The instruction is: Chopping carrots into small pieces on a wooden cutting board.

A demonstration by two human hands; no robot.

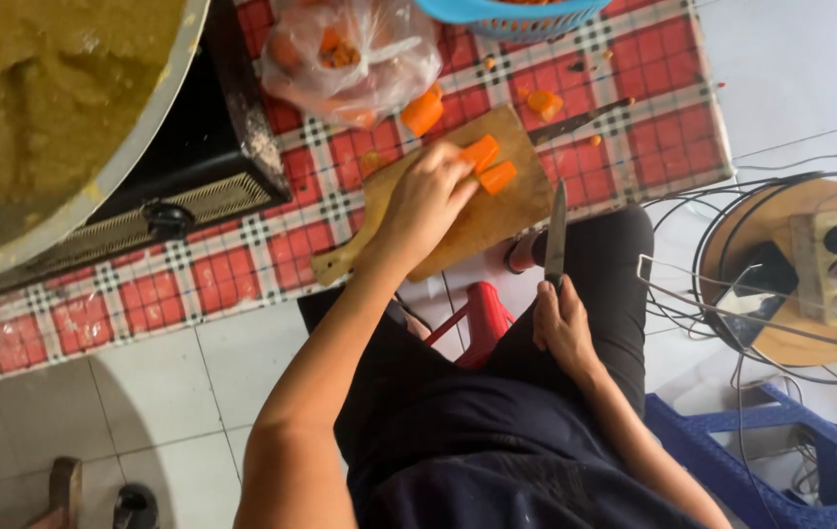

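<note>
My left hand (425, 201) rests on a wooden cutting board (521, 201) and its fingers touch two orange carrot pieces (489, 165). The board lies on a table with a red checked cloth (271, 264), its handle pointing toward me. My right hand (562, 323) is down near my lap, closed on the handle of a knife (556, 233) whose blade points up toward the board's near edge. More carrot chunks (423, 111) lie just beyond the board.
A clear plastic bag with carrot pieces (350, 54) and a blue basket (511, 15) sit at the far side. A big pot of yellow-green mash (41, 108) stands on a black stove at left. A power strip on a wire fan guard (830, 269) is at right, a blue plastic stool (781, 441) below it.
</note>
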